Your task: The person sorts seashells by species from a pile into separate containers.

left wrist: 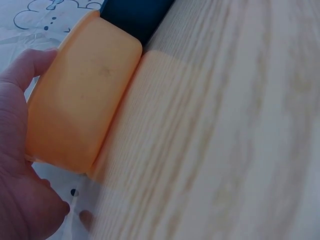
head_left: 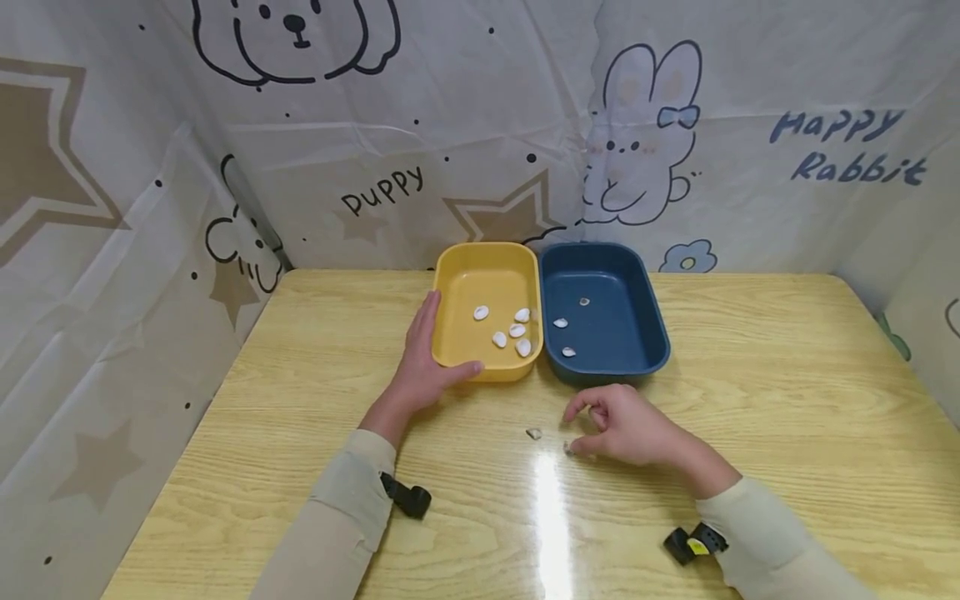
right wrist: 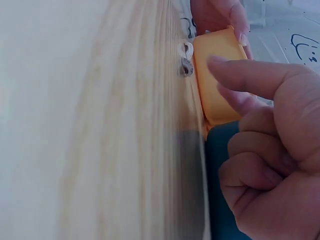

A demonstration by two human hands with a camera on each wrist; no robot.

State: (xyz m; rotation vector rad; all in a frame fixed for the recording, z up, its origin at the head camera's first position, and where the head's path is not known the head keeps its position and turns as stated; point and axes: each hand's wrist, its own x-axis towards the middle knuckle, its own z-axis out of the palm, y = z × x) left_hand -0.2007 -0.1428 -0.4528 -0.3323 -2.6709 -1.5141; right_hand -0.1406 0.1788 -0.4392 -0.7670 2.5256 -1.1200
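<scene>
My left hand (head_left: 422,367) holds the near left corner of a yellow bin (head_left: 487,373), its thumb over the front rim and fingers along the outer left wall. Several white seashells (head_left: 517,331) lie inside that bin. My right hand (head_left: 628,427) hovers low over the table in front of the blue bin (head_left: 606,367), thumb and forefinger apart, the other fingers curled in. By its thumb lies a small brownish seashell (head_left: 567,448), and a similar seashell (head_left: 533,433) is farther left. Three small seashells (head_left: 560,322) are in the blue bin. Nothing shows between the right fingertips (right wrist: 216,60).
Both bins stand side by side at the back edge of the wood-grain table (head_left: 315,383). Behind them hangs a printed cloth (head_left: 465,142) with cartoon animals. A black strap device (head_left: 408,498) is on the left wrist, and another strap device (head_left: 693,543) on the right.
</scene>
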